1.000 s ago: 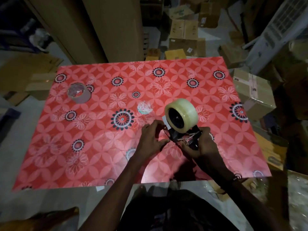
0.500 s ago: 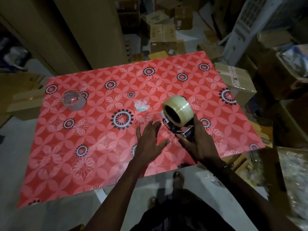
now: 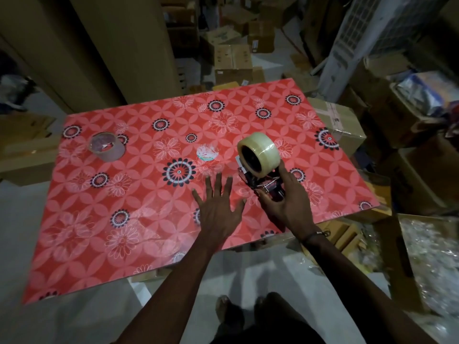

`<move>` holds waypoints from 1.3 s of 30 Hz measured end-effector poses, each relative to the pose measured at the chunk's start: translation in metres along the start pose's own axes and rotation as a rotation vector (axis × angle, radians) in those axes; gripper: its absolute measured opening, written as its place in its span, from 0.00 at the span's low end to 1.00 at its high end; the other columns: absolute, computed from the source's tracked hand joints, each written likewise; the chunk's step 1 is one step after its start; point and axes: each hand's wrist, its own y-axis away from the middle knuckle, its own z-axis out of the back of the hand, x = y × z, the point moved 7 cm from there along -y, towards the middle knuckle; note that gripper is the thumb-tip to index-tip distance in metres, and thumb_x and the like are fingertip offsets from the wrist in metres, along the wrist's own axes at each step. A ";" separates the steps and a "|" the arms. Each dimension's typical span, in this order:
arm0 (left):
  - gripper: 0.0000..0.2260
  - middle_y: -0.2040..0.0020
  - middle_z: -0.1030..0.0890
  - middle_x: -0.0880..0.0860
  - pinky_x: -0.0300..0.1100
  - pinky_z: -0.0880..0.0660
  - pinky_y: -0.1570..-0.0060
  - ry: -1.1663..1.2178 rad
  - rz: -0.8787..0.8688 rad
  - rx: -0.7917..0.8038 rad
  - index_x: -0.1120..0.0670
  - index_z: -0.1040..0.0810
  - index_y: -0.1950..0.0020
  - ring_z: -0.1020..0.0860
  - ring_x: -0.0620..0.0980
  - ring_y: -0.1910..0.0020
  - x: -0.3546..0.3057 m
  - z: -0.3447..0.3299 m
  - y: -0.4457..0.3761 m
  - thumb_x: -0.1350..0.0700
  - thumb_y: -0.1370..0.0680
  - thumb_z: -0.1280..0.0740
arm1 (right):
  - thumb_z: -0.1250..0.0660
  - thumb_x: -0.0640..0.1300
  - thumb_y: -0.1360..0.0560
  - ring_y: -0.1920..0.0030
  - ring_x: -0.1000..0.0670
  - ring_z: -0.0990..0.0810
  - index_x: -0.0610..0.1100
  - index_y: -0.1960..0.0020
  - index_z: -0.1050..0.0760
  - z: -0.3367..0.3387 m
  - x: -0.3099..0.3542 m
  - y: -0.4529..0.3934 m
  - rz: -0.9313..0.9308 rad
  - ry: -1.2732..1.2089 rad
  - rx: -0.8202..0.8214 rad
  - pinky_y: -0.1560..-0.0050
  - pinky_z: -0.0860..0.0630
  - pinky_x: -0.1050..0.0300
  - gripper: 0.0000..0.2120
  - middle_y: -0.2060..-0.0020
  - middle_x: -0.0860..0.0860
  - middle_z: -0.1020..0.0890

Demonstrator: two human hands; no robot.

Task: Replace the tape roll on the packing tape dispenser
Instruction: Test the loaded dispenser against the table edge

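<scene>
arms: bare, no sleeves | right wrist: thin dark band [image 3: 313,235] | feet: bare

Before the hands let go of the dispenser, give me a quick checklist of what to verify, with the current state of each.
1. New clear tape roll seated on the tape dispenser: ok, it sits on the hub.
2. Dispenser steadied: ok, right hand wraps its handle end.
3. Left hand free: ok, open, fingers spread over the red patterned table, holding nothing.
4. Tape end threaded to the blade: cannot tell, that area is dark and partly hidden.
5. Old, nearly spent roll out of the way: ok, lying far left on the table.
6. Dispenser resting on the table: cannot tell.
</scene>
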 end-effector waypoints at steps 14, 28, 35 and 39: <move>0.34 0.12 0.57 0.50 0.77 0.62 0.23 -0.031 0.063 -0.009 0.40 0.50 0.13 0.62 0.59 0.14 -0.001 -0.003 0.004 0.30 0.17 0.51 | 0.23 0.62 0.25 0.37 0.49 0.16 0.56 0.15 0.37 0.001 0.001 0.011 -0.069 -0.020 -0.067 0.46 0.14 0.46 0.44 0.32 0.52 0.18; 0.33 0.12 0.56 0.51 0.77 0.63 0.23 -0.020 0.054 -0.019 0.40 0.50 0.14 0.59 0.61 0.14 -0.002 -0.003 0.006 0.29 0.16 0.53 | 0.20 0.58 0.25 0.43 0.46 0.15 0.51 0.14 0.36 0.029 -0.023 0.067 -0.081 -0.035 -0.074 0.49 0.17 0.51 0.45 0.38 0.46 0.17; 0.32 0.12 0.55 0.51 0.77 0.62 0.23 -0.018 0.068 -0.028 0.40 0.49 0.14 0.58 0.61 0.13 -0.003 -0.003 0.005 0.30 0.16 0.53 | 0.20 0.56 0.25 0.42 0.46 0.15 0.53 0.13 0.39 0.035 -0.020 0.074 -0.078 -0.036 -0.085 0.48 0.17 0.50 0.46 0.37 0.46 0.18; 0.30 0.12 0.57 0.51 0.76 0.62 0.23 0.008 0.137 -0.039 0.39 0.50 0.14 0.60 0.61 0.14 -0.012 -0.009 0.016 0.32 0.15 0.53 | 0.21 0.57 0.25 0.43 0.46 0.15 0.54 0.13 0.39 0.036 -0.019 0.076 -0.086 -0.023 -0.089 0.48 0.15 0.47 0.46 0.38 0.47 0.18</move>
